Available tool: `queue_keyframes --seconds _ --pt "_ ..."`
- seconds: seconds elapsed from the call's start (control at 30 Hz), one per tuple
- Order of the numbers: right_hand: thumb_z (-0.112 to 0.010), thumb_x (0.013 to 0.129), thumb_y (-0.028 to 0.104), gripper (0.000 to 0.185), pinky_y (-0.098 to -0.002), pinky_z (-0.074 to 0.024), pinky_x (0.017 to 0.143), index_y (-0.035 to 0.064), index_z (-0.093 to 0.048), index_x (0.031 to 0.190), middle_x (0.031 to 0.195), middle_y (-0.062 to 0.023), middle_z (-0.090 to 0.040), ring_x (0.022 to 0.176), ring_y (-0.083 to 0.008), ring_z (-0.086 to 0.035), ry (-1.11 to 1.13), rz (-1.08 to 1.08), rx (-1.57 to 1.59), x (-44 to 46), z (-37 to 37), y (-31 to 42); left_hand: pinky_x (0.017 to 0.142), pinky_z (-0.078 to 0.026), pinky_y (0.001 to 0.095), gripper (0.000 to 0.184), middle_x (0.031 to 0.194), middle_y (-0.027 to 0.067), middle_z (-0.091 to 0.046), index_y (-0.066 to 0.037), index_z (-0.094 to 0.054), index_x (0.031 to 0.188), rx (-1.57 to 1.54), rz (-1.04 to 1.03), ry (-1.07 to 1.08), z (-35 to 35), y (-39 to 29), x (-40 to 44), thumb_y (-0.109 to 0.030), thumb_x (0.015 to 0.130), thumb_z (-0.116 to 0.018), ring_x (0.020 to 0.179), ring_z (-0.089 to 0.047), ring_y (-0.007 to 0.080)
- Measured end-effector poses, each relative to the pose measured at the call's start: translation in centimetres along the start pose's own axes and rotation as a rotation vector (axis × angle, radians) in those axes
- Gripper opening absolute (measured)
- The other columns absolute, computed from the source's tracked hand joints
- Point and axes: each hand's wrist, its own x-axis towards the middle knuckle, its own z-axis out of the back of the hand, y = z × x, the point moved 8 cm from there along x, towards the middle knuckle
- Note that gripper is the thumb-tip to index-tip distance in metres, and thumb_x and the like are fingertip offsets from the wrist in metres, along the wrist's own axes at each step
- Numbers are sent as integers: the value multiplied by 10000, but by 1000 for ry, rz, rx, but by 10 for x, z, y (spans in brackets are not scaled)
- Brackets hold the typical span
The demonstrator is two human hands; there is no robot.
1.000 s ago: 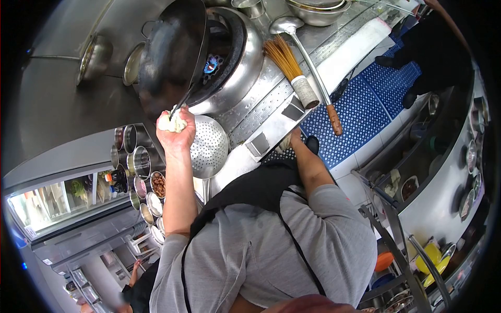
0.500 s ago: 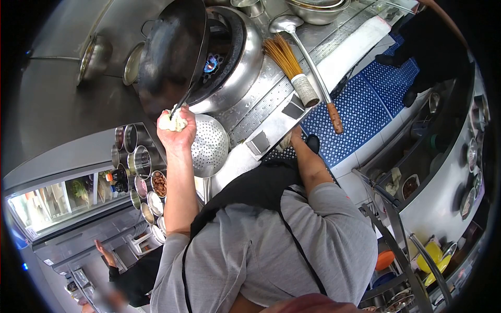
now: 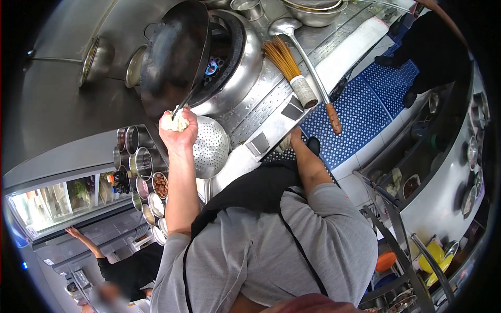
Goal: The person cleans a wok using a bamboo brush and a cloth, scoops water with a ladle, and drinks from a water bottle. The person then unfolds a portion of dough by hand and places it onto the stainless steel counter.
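My left hand (image 3: 179, 128) is closed round a pale cloth (image 3: 175, 121) and the handle of a dark wok (image 3: 175, 57). The wok is tilted up on its side at the left of the burner (image 3: 211, 68), where a blue flame burns. Below the wok, a perforated strainer (image 3: 210, 148) lies beside my left wrist. My right hand (image 3: 295, 136) hangs low by the counter's front edge, next to a light cloth (image 3: 285, 143); its fingers are mostly hidden.
A bamboo brush (image 3: 292, 73) and a long ladle (image 3: 313, 68) lie right of the burner. Metal bowls (image 3: 318, 15) stand behind. Ingredient tins (image 3: 141, 163) are at the left. One person (image 3: 133, 271) is at lower left; another (image 3: 438, 49) stands at upper right.
The person at lower left has moved further into view and now stretches an arm toward the lit cabinet. My left hand and the wok have barely shifted.
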Motion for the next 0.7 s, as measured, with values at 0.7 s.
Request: queue_keyframes --seconds 0.7 --pt "-393 957 183 358 -420 -460 892 -67 -620 1077 1086 -276 -656 1036 -357 -620 13 27 -327 -85 4 114 643 -557 359 540 851 216 -600 214 -505 1059 -1 -14 50 0 -1 0 -305 907 -515 737 -593 294"
